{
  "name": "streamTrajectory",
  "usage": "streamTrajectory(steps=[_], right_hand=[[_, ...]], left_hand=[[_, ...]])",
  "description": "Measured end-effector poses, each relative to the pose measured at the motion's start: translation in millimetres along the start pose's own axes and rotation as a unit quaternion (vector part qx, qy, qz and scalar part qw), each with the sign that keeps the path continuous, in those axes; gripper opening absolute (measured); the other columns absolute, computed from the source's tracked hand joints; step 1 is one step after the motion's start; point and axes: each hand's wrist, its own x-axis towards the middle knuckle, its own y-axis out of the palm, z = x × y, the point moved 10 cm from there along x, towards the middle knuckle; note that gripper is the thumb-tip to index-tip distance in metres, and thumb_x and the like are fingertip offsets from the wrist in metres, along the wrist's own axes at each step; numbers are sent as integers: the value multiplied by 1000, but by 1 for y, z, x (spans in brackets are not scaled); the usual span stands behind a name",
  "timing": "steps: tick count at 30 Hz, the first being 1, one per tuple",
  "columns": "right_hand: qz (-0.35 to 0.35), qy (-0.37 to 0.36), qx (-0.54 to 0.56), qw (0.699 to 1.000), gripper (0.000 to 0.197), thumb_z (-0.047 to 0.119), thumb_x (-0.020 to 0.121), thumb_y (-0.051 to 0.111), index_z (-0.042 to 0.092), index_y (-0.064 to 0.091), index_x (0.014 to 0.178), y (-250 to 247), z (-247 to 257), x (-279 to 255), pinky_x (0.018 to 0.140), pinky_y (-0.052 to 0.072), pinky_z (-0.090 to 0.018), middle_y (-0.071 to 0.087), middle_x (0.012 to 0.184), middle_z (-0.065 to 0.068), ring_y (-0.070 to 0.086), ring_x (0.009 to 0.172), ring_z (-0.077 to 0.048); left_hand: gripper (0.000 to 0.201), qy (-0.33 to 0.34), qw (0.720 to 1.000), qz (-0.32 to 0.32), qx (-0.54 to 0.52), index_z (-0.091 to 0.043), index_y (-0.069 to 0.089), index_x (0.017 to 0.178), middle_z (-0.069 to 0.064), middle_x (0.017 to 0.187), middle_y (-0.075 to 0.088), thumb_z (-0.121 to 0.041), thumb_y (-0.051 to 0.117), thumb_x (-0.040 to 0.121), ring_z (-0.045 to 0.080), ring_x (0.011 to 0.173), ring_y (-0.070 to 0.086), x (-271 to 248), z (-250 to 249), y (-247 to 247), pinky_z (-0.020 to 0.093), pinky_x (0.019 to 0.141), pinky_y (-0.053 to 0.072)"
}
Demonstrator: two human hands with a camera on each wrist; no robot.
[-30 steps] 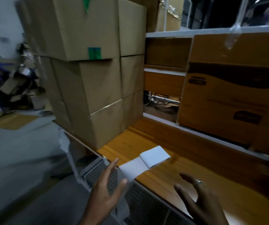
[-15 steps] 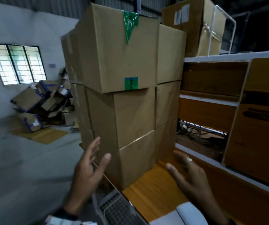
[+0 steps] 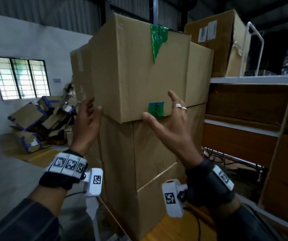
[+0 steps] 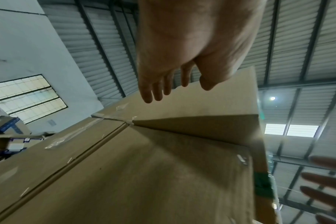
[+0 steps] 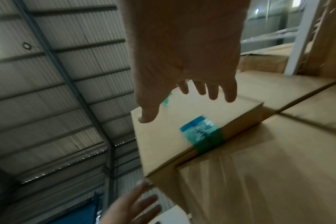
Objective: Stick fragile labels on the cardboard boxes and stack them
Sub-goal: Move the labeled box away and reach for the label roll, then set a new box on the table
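A tall stack of brown cardboard boxes fills the middle of the head view. The top box (image 3: 136, 72) carries green tape (image 3: 158, 40) over its upper edge and a green-blue patch (image 3: 156, 109) at its lower edge. My left hand (image 3: 89, 117) is raised at the box's lower left corner, fingers straight, holding nothing. My right hand (image 3: 167, 119) is spread in front of the patch, rings on two fingers, thumb near the box's bottom edge. The left wrist view shows the left hand (image 4: 175, 84) just short of the top box (image 4: 211, 103). The right wrist view shows the right hand (image 5: 192, 97) near the patch (image 5: 201, 133).
Lower boxes (image 3: 153, 153) support the top one. A white shelf unit (image 3: 254, 79) with brown boxes (image 3: 244, 105) stands at right, a large box (image 3: 216, 40) on top. Crushed cartons (image 3: 40, 119) lie by the barred window (image 3: 20, 77). An orange table surface (image 3: 172, 228) sits below.
My view has swung up from the table and the label pad to the box stack. Both hands have risen from the table edge to the top box's lower edge.
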Motion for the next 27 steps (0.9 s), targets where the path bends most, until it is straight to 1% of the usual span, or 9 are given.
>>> streamTrajectory(steps=[2,5,9,12,15,17,22,24,27], right_hand=[[-1,-28,-12,1000,113,69,78,72,22,14,163,27,23,4,124,27,-38,13,169,-1,14,155,-14],[-6,-42,-63,997,123,76,75,70,24,2,163,64,39,9,126,18,-54,-3,171,-2,-3,158,-18],[-36,-48,-131,990,117,61,82,74,23,-1,164,86,37,13,124,11,-63,-8,171,-7,-10,158,-25],[-75,-54,-118,989,109,50,82,73,17,8,164,75,28,11,125,17,-59,3,171,-9,-1,159,-26],[-113,-58,-92,988,98,32,86,75,10,16,162,51,18,5,126,23,-47,20,167,-9,14,156,-20],[-110,-35,-60,991,95,26,88,75,13,17,162,37,6,3,125,27,-42,24,165,-5,22,153,-15],[-47,19,-18,999,95,37,91,75,26,15,164,33,-11,4,125,28,-47,19,169,7,17,155,-8],[-43,22,-13,999,95,40,90,74,26,16,164,33,-11,4,126,27,-48,20,169,8,15,155,-7],[-57,31,-1,998,98,47,88,72,27,13,164,29,-12,1,127,25,-46,18,170,8,14,156,-6]], left_hand=[[49,-12,1000,10,-1,-22,47,146,1,140,53,-36,60,102,10,121,54,18,19,6,19,95,45],[50,-36,999,27,-13,-25,47,144,1,138,54,-43,61,100,15,124,54,35,47,12,33,100,47],[50,-70,996,31,-37,-26,46,144,-1,134,54,-48,58,100,15,123,55,48,76,13,32,99,46],[55,-82,994,48,-53,-26,44,145,-1,137,54,-54,57,99,16,123,55,56,92,15,32,99,47],[63,-89,992,56,-69,-24,42,149,2,145,52,-57,56,98,15,127,53,61,99,17,32,100,45],[66,-88,991,60,-79,-22,40,152,4,146,53,-57,55,98,13,127,52,63,99,19,33,103,45],[71,-49,991,78,-100,-19,44,151,1,135,62,-56,64,94,10,122,59,69,88,26,26,100,48],[63,-29,992,76,-98,-17,51,145,-3,134,61,-52,65,95,4,118,58,67,80,26,23,99,48],[44,11,992,77,-99,-24,57,132,-11,122,65,-46,65,95,-5,110,62,60,67,24,22,96,52]])
